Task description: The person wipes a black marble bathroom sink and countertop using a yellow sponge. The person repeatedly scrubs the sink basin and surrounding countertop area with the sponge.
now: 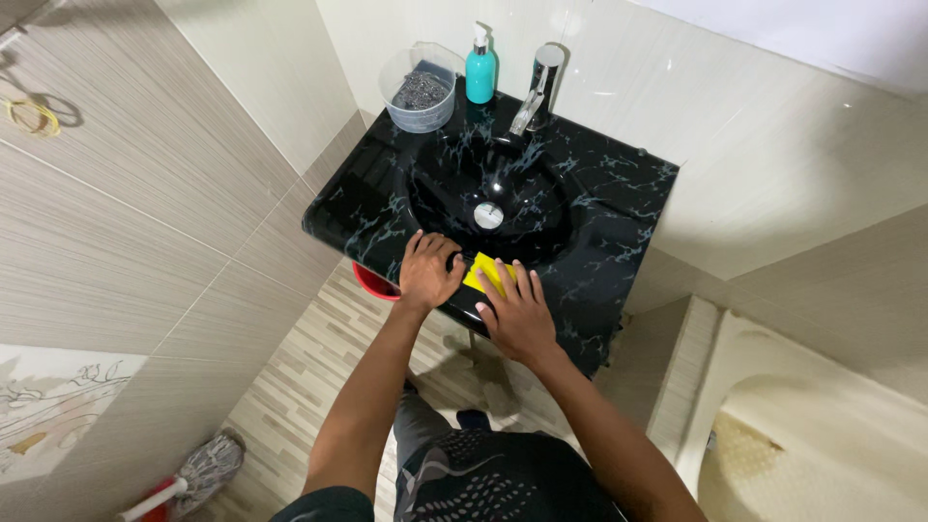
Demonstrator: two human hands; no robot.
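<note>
A glossy black marbled washbasin is fixed to the tiled wall, with a round drain plug in its bowl. My left hand rests flat on the front rim, fingers slightly curled over the bowl's edge, holding nothing. Beside it, my right hand presses a yellow sponge onto the front rim; the sponge pokes out from under the fingertips. A chrome tap stands at the back of the basin.
A teal soap pump bottle and a clear tub of steel scourers stand at the basin's back left. A red bucket shows under the basin. A mop head lies on the floor at lower left. A cream toilet is at right.
</note>
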